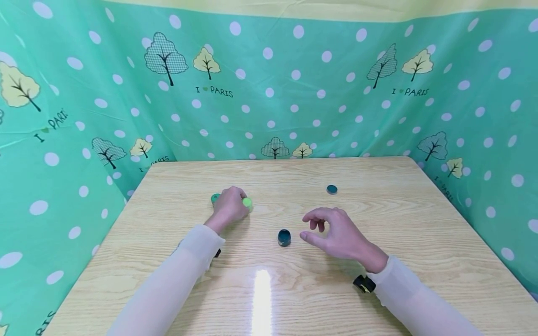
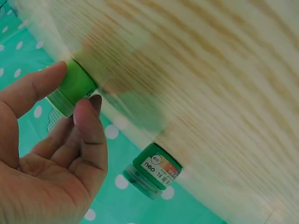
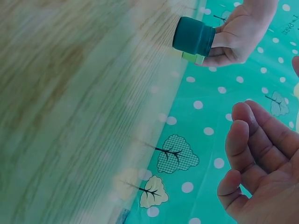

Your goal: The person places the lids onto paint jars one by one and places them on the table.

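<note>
My left hand (image 1: pixel 230 205) pinches a small light green paint jar (image 2: pixel 77 86) between thumb and fingers. Beside that hand stands a darker green paint jar (image 2: pixel 156 168) with a printed label, partly hidden behind the hand in the head view. A dark teal jar (image 1: pixel 284 238) stands uncovered near the middle of the table. To its right hovers my right hand (image 1: pixel 336 232), fingers loosely bent and holding nothing. Whether the light green jar touches the tabletop, I cannot tell.
A flat dark teal disc, apparently a lid (image 1: pixel 332 189), lies on the wooden table (image 1: pixel 378 200) toward the back right. Green dotted cloth (image 1: pixel 269 107) hangs behind the table and along both sides. Light glares off the tabletop near the front.
</note>
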The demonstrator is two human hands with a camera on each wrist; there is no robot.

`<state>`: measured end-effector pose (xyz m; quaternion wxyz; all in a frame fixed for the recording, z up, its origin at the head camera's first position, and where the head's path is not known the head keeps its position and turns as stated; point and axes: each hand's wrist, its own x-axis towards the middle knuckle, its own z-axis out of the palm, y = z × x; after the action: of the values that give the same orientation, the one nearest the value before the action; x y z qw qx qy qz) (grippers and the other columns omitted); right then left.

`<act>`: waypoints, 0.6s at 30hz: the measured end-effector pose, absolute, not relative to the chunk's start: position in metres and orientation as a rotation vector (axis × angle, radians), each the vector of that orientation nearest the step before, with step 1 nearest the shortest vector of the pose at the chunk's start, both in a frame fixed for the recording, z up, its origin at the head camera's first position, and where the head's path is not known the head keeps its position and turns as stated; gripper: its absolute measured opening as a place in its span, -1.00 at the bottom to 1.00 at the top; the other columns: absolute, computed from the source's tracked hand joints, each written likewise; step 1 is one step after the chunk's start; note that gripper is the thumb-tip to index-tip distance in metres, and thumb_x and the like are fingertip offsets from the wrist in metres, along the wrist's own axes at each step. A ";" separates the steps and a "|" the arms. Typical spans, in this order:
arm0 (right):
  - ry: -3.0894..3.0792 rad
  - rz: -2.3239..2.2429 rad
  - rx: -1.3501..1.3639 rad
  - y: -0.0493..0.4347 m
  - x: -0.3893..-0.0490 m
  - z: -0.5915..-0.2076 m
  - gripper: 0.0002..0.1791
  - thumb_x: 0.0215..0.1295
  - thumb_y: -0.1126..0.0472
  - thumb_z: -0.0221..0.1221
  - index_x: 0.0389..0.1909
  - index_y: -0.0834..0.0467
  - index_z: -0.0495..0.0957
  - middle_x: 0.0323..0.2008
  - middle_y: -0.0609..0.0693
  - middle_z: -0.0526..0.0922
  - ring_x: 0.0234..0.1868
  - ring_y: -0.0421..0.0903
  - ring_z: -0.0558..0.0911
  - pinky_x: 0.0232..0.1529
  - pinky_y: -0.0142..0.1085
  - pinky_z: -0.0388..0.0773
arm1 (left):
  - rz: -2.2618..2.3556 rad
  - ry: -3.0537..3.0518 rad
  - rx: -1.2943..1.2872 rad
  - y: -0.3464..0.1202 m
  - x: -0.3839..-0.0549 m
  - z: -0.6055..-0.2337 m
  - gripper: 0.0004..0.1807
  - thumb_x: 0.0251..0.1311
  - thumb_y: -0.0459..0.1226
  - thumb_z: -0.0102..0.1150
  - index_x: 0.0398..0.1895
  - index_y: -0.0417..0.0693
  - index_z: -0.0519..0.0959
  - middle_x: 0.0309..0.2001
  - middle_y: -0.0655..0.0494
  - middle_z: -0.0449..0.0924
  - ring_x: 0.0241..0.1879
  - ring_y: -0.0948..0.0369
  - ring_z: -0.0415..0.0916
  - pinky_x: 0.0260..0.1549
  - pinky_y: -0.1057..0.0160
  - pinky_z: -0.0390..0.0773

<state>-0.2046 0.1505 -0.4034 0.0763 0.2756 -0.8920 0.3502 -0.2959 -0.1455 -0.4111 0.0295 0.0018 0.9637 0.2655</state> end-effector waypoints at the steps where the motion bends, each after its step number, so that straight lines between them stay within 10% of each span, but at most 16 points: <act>1: -2.673 1.049 0.825 0.151 -0.205 -0.404 -0.70 0.22 0.00 0.42 -0.11 0.05 0.71 -0.38 -0.28 0.57 -0.36 -0.14 0.54 -0.06 -0.11 0.34 | 0.822 2.972 0.010 -0.146 -0.296 -0.411 -0.58 0.07 -0.39 0.44 0.06 -0.23 0.67 -0.02 -0.08 0.70 -0.04 0.01 0.57 0.13 -0.06 0.48; 18: -2.696 1.075 0.777 0.162 -0.209 -0.409 -0.57 0.28 -0.06 0.38 0.06 0.08 0.67 -0.05 -0.09 0.72 -0.02 -0.07 0.63 0.08 0.12 0.54 | 1.051 3.078 0.167 -0.140 -0.276 -0.402 -0.40 0.05 -0.31 0.56 0.22 -0.12 0.61 0.22 -0.03 0.63 0.20 -0.05 0.53 0.07 -0.02 0.60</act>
<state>-0.2092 0.1616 -0.4090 0.0685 0.2578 -0.8952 0.3569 -0.2763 -0.1398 -0.4016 -0.0576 0.0512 0.9435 0.3223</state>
